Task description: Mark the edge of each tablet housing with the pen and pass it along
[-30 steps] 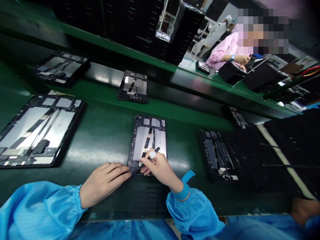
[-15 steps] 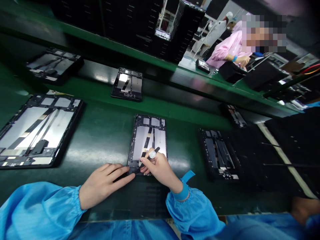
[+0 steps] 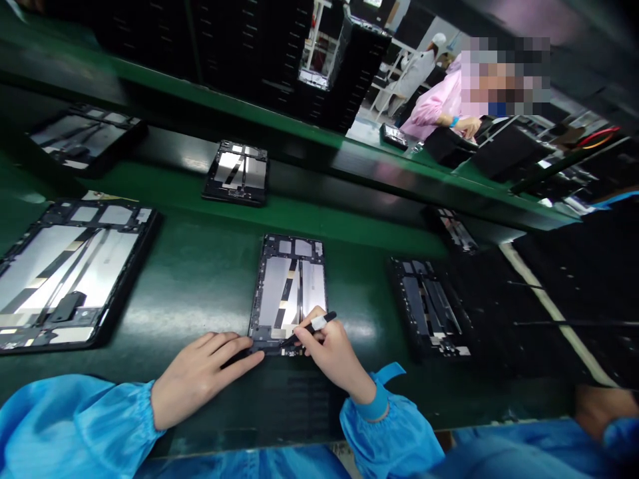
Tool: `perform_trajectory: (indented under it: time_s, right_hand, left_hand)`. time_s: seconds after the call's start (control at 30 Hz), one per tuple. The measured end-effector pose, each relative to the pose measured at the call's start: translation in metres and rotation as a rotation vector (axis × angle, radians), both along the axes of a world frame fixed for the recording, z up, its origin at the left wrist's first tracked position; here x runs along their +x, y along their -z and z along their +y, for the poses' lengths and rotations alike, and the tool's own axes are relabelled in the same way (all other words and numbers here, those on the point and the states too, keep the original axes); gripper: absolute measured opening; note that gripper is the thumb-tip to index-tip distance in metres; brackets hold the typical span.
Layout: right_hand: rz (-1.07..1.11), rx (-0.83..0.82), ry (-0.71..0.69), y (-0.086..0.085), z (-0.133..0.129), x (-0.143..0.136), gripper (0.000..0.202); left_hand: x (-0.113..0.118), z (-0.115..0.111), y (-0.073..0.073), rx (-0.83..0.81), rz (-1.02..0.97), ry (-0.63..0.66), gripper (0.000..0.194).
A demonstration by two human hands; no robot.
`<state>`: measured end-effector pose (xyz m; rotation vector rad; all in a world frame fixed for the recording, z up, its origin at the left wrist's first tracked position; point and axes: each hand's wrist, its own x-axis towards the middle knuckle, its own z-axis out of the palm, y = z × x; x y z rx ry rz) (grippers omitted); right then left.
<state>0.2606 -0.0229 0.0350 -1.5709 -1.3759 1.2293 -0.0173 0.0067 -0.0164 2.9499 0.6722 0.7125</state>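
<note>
An opened tablet (image 3: pixel 279 283) lies flat in front of me, its silver inside and dark ribbon cables showing. My left hand (image 3: pixel 200 379) is open, fingers stretched out, with the fingertips at the tablet's lower left corner. Closed in a pen-like grip, my right hand (image 3: pixel 329 349) holds a slim black hand tool (image 3: pixel 324 320) with a white band around it. The tool's dark tip points down and left at the tablet's bottom edge. Fingers partly cover the lower right of the tablet.
More opened tablets lie on the green bench (image 3: pixel 200 266): a large one (image 3: pixel 74 266) at left, a darker one (image 3: pixel 432 306) at right, and one (image 3: pixel 237 171) behind. A green shelf edge (image 3: pixel 239 110) crosses the back. A person in pink (image 3: pixel 429 106) works beyond it.
The right hand has shifted slightly right and down, and the tool now leans more to the right. The left hand stays at the tablet's corner. The whole view has shifted a little.
</note>
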Motion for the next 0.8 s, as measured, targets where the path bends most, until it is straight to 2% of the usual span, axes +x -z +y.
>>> perform_trajectory:
  time_s: [0.1, 0.27, 0.47, 0.63, 0.8]
  right_hand:
    - [-0.035, 0.002, -0.017, 0.0018, 0.0005, -0.0014, 0.021]
    - [0.055, -0.048, 0.004, 0.0052, 0.0013, -0.0013, 0.02]
    - [-0.038, -0.019, -0.018, 0.0035, 0.0015, -0.002, 0.02]
    - [0.109, -0.064, 0.022, 0.0057, 0.0012, -0.0038, 0.021]
    - [0.114, -0.062, 0.034, 0.0056, 0.001, -0.0049, 0.022]
  left_hand:
    - [-0.0001, -0.0004, -0.0003, 0.011, -0.015, 0.006, 0.045]
    - [-0.0004, -0.0012, -0.0007, -0.001, 0.004, -0.007, 0.044]
    - [0.0, -0.0007, 0.0011, 0.005, -0.011, -0.008, 0.043]
    - [0.0008, 0.0, 0.0017, -0.002, -0.018, -0.012, 0.044]
    - [0.0027, -0.0012, -0.0059, -0.005, 0.042, -0.01, 0.046]
